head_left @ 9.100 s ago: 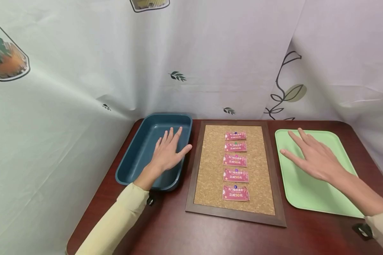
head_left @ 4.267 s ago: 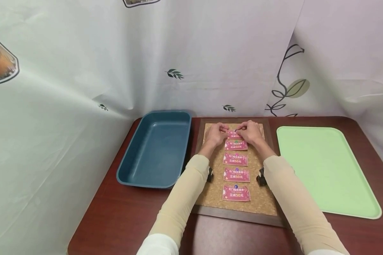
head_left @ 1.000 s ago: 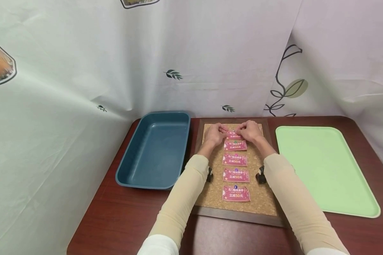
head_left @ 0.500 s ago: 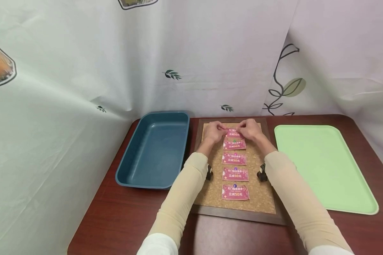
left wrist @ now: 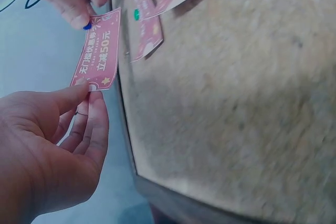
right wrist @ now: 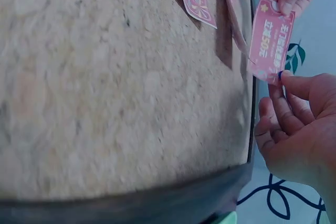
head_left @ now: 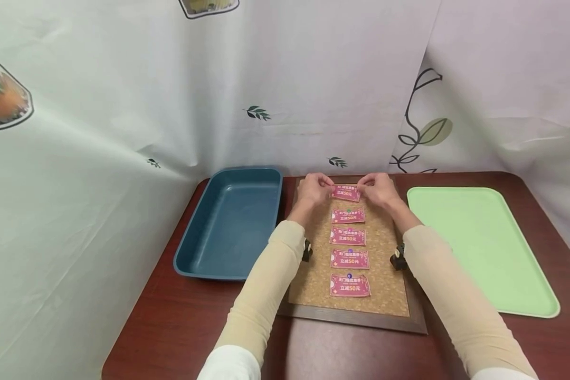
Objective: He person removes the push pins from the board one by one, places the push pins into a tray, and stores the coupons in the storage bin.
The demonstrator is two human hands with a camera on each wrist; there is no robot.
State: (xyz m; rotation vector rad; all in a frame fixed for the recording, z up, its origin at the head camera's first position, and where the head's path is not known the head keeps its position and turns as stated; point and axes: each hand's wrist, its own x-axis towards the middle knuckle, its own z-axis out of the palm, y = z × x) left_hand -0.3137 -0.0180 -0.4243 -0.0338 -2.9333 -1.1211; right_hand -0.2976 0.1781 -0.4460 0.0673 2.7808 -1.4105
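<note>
Over the far end of the framed cork board, both hands hold one pink paper coupon between them. My left hand pinches its left end between thumb and fingers. My right hand pinches the right end, where a blue push pin shows at the thumb tip. In the left wrist view the coupon overlaps the board's far edge and looks lifted off the cork. Below it on the board, several more coupons stay pinned in a column, each under a coloured push pin.
A deep blue basin stands left of the board. To the right lies a flat light green tray. All sit on a dark red table, with a patterned white cloth hanging close behind and along the left.
Both hands reached from over the basin and tray to the top coupon, then worked at its pin. In the last half second they have lifted it away toward the far edge.
</note>
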